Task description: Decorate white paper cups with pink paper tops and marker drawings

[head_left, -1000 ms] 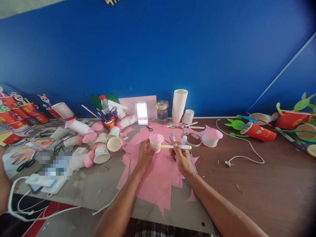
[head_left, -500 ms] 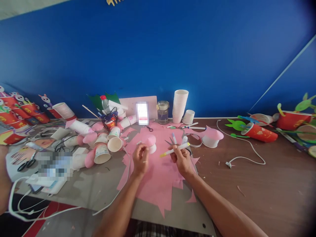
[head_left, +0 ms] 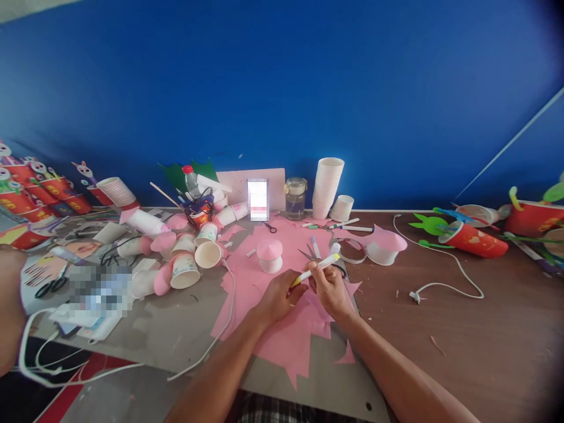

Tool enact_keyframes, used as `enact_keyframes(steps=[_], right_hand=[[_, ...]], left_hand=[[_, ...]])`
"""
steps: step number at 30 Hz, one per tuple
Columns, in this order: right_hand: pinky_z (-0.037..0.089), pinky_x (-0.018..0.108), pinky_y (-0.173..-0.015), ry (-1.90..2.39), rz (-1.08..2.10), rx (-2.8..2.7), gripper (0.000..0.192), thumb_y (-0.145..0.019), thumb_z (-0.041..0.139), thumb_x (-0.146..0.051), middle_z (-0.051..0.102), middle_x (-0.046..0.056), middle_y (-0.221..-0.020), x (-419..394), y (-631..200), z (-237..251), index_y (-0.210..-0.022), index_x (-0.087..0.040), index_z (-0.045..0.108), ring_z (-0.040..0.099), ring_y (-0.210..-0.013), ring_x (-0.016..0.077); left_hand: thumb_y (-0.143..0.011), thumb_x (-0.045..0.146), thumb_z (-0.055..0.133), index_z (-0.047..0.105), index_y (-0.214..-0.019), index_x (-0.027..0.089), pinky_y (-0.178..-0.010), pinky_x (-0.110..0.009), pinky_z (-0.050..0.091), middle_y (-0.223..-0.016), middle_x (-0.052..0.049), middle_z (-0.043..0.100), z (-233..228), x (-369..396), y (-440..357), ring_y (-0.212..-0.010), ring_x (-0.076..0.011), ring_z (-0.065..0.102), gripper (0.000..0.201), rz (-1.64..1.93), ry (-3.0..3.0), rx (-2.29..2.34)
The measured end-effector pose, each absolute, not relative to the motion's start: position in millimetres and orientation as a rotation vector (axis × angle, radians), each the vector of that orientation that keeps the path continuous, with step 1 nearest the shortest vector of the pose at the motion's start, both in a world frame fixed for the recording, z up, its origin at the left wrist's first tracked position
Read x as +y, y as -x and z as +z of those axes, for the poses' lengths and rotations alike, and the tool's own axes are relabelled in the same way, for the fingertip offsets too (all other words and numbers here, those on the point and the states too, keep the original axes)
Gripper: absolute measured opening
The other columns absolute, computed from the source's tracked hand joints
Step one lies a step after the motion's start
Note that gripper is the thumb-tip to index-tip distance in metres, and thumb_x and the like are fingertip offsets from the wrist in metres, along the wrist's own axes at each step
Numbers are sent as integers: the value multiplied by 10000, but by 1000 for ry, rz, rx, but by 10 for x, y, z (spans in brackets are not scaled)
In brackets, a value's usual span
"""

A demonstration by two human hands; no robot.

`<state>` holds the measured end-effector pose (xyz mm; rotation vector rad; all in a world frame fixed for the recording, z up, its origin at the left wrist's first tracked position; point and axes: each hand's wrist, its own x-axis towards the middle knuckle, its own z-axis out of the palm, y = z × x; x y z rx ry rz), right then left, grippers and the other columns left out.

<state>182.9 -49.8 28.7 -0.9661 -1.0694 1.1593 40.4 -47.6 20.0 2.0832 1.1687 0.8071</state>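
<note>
My right hand (head_left: 329,288) grips a white marker (head_left: 318,267) with yellow ends, its thumb along the barrel. At the marker's lower-left yellow end, my left hand (head_left: 282,296) has its fingers closed around the tip. Both hands are over pink paper (head_left: 275,335). Just beyond my left hand stands a small white cup (head_left: 270,264) topped by a pink paper cone (head_left: 269,249). Scissors (head_left: 309,252) lie behind my right hand, with their blades pointing up and left and partly covered by the hand.
A stack of white paper cups (head_left: 328,188) stands at the back beside a glass jar (head_left: 295,198). Pink-topped cups (head_left: 185,271) are heaped on the left. On the right lie a white cable (head_left: 462,267) and a red cup (head_left: 478,239). A person's arm (head_left: 11,311) shows at the left edge.
My left hand has moved right and toward me, from beside the small coned cup to the marker's lower yellow end. My right hand keeps hold of the marker. The view has shifted slightly.
</note>
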Motion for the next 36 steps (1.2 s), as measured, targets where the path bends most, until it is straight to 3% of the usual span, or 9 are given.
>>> enact_keyframes(steps=[6,14,21,26,32,36], right_hand=[[164,238,-395,975,1145,-1041,439,-774,604,-631,250,-97,-412,-480,-1854,328,-636,-221,530,214,-375,80],[358,252,-483,930,1203,-1306,404,-777,624,-569,441,-43,-492,-495,-1848,361,-614,-209,543,411,-478,115],[303,242,-456,976,1211,-1240,436,-787,605,-568,379,-55,-467,-505,-1853,364,-561,-214,488,336,-445,99],[301,241,-452,960,1154,-1354,365,-821,604,-501,379,-51,-495,-551,-1877,439,-608,-216,522,319,-457,102],[270,235,-421,974,1093,-1348,391,-833,588,-513,366,-47,-479,-574,-1873,523,-588,-213,534,290,-437,96],[312,236,-433,980,1082,-1376,347,-828,609,-492,425,-38,-499,-595,-1875,525,-630,-210,567,330,-443,99]], left_hand=[[-924,363,456,591,-850,170,-590,-262,361,-720,-22,592,204,-476,-395,-618,-137,487,247,903,-2069,1194],[-958,469,353,598,-794,188,-633,-275,395,-769,-61,640,235,-467,-408,-669,-161,542,407,924,-1930,1061],[-921,609,339,538,-824,167,-551,-261,303,-614,34,408,273,-471,-413,-553,-108,341,494,732,-1648,932],[-880,665,384,411,-712,189,-513,-255,254,-588,50,365,292,-459,-373,-519,-85,299,505,616,-1474,780],[-894,645,380,426,-739,186,-542,-270,249,-641,33,393,300,-484,-406,-569,-97,315,486,751,-1597,891],[-823,702,456,370,-689,200,-507,-266,203,-572,68,308,378,-487,-393,-508,-76,242,526,608,-1342,695]])
